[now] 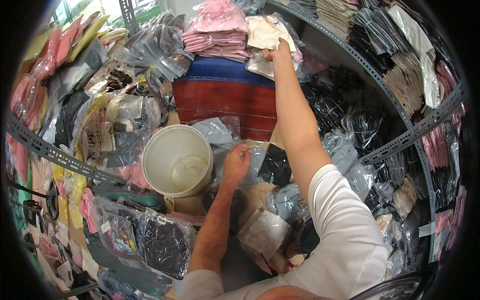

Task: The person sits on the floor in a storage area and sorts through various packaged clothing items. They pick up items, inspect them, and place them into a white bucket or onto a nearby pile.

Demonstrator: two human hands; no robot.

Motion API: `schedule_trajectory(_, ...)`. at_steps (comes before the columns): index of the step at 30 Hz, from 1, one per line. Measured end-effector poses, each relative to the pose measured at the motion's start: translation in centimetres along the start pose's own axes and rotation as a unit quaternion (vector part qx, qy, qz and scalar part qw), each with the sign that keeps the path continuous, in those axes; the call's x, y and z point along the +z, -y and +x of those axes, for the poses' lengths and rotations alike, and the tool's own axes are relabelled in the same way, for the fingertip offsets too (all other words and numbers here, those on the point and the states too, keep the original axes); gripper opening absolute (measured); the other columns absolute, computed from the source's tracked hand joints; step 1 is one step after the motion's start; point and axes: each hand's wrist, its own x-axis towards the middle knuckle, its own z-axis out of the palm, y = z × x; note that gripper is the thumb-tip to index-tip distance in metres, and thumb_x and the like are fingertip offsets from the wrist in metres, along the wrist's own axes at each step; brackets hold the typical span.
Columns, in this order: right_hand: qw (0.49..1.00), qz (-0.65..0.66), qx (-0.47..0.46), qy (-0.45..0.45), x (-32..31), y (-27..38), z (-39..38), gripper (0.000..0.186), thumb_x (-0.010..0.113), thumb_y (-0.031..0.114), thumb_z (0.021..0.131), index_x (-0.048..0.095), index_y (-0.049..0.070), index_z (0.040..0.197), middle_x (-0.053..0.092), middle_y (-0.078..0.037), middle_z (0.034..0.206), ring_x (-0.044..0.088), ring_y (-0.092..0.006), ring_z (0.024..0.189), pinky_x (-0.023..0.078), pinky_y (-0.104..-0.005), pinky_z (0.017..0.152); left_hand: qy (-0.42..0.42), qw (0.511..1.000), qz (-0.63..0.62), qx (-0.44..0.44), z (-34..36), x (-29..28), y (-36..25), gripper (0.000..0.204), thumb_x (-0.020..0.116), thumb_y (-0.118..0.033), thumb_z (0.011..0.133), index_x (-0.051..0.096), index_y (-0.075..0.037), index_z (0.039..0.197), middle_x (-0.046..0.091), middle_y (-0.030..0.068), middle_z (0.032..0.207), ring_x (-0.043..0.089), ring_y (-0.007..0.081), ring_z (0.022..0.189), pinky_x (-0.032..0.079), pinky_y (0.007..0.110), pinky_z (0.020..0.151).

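My right hand (pixel 277 51) reaches far up and grips a clear bag with a cream garment (pixel 265 31), lying on a stack beside folded pink garments (pixel 215 27). My left hand (pixel 236 162) is lower, its fingers pinched on the edge of a clear plastic bag (pixel 252 152) in the pile, next to a black bagged item (pixel 275 165). A white bucket (pixel 157 150) stands just left of that hand.
A red and blue bundle (pixel 225 97) sits under the pink stack. Grey metal shelf rails (pixel 400 140) curve on the right with stacked bagged clothes, another rail (pixel 50 150) on the left. Bagged garments (pixel 150 240) lie heaped around.
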Motion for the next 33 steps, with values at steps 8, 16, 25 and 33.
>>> schedule_trajectory(8,0.983,-0.104,-0.084,0.126,2.1,4.9,2.4,0.018,0.062,0.023,0.091,0.063,0.012,0.078,0.062,-0.001,0.065,0.058,-0.0164,0.057,0.048,-0.0383,0.065,-0.03,0.998,0.036,0.042,-0.1,-0.5,1.4,0.023,0.066,-0.019,0.088,0.066,-0.004,0.106,0.07,0.015,0.098,0.069,0.0288,0.087,0.053,0.038,0.077)
schedule_trajectory(16,0.945,-0.01,-0.137,0.296,4.1,12.9,-5.1,0.023,0.05,0.015,0.095,0.058,-0.004,0.106,0.065,-0.021,0.102,0.066,-0.035,0.1,0.051,-0.0575,0.095,-0.009,1.0,0.029,-0.001,-0.2,-0.8,0.9,0.022,0.064,-0.018,0.088,0.065,-0.004,0.104,0.069,0.0162,0.103,0.067,0.0351,0.093,0.052,0.043,0.081)
schedule_trajectory(25,0.785,-0.074,-0.2,0.581,13.1,11.2,-8.8,0.035,0.048,0.028,0.1,0.053,0.002,0.123,0.06,-0.019,0.12,0.056,-0.032,0.111,0.046,-0.0486,0.096,-0.011,0.999,0.029,-0.01,-0.3,-0.7,-0.2,0.022,0.064,-0.019,0.088,0.066,-0.004,0.104,0.069,0.0164,0.103,0.067,0.0341,0.091,0.052,0.042,0.081)
schedule_trajectory(33,0.884,-0.104,-0.32,0.325,19.5,-9.4,-12.1,0.031,0.048,-0.008,0.086,0.054,-0.003,0.116,0.063,-0.022,0.111,0.067,-0.0361,0.098,0.063,-0.0479,0.065,-0.009,0.998,0.058,-0.018,-0.1,-1.2,0.9,0.023,0.066,-0.019,0.087,0.066,-0.006,0.106,0.068,0.016,0.102,0.067,0.0326,0.091,0.052,0.042,0.08)
